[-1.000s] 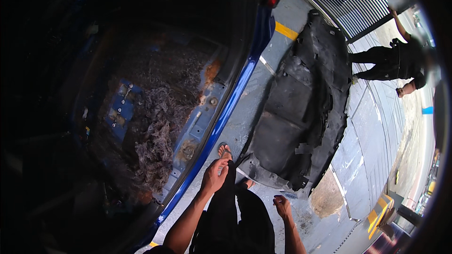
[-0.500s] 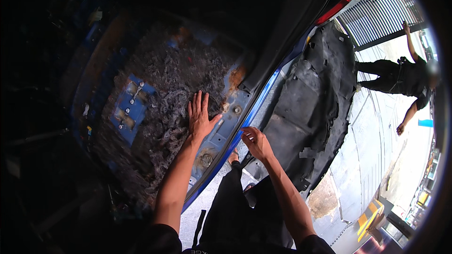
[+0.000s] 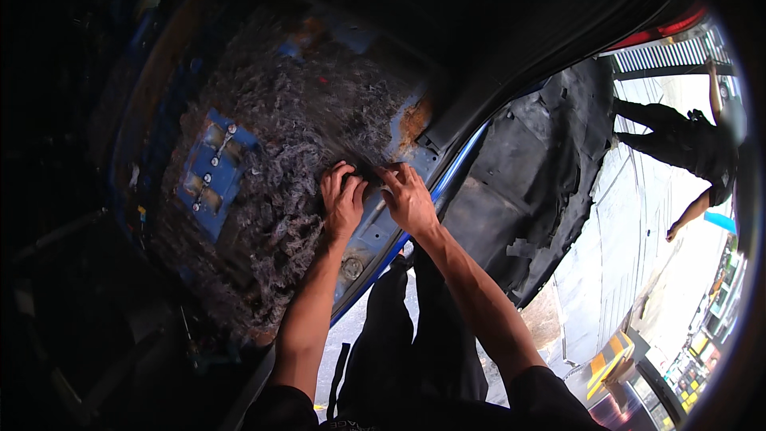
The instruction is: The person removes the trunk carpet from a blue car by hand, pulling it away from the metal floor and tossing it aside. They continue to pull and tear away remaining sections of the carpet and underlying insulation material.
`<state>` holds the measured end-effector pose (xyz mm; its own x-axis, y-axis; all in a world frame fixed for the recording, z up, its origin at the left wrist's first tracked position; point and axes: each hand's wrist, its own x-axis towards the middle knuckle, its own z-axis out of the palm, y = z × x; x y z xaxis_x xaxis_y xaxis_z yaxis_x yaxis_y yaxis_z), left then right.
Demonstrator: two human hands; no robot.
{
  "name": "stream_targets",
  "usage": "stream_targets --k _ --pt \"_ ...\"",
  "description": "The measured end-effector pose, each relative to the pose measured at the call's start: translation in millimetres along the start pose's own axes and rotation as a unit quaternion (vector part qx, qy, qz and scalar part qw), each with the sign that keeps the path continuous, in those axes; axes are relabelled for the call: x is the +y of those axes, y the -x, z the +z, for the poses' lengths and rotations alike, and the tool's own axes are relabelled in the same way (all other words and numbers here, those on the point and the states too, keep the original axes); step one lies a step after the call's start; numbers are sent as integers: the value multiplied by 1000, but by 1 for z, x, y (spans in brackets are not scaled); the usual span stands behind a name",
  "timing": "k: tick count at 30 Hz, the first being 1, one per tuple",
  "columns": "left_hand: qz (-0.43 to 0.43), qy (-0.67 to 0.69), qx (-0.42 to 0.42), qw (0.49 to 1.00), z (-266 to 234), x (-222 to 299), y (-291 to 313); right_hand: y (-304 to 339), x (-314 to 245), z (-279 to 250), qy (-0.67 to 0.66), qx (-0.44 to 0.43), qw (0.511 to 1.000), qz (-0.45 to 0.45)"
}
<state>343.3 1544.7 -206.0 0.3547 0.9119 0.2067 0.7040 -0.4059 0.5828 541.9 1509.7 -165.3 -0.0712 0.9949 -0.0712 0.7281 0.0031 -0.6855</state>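
Observation:
Shaggy grey fibre padding (image 3: 279, 168) covers much of the floor inside a blue car body. My left hand (image 3: 343, 201) is on the padding's near right edge, its fingers curled into the fibres. Close beside it, my right hand (image 3: 411, 201) reaches over the blue metal sill (image 3: 375, 233). Its fingers and thumb are closed at the same padding edge, with the fingertips partly hidden. Rust (image 3: 413, 121) marks the metal beyond my right hand.
A blue metal plate (image 3: 217, 172) with bolts sits left in the padding. A large black torn-edged mat (image 3: 535, 168) lies outside, right of the sill. Farther right, another person (image 3: 678, 140) in dark clothes stands on the pale floor, near a yellow-striped object (image 3: 610, 363).
My right hand has moved left and forward from outside the sill to the padding edge. My left hand's flat fingers have curled. The view has shifted slightly.

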Motion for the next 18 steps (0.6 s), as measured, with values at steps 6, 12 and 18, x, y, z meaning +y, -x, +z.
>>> stream_targets --k 6,12,18 --pt "-36 -17 -7 999 4 -2 -1 -52 40 4 -32 -87 982 -167" --pt "-60 -67 -37 995 2 3 -1 -73 54 0 -17 -94 973 -211" --pt "-73 -70 -39 994 3 3 -2 -131 46 -21 -93 44 995 -17"
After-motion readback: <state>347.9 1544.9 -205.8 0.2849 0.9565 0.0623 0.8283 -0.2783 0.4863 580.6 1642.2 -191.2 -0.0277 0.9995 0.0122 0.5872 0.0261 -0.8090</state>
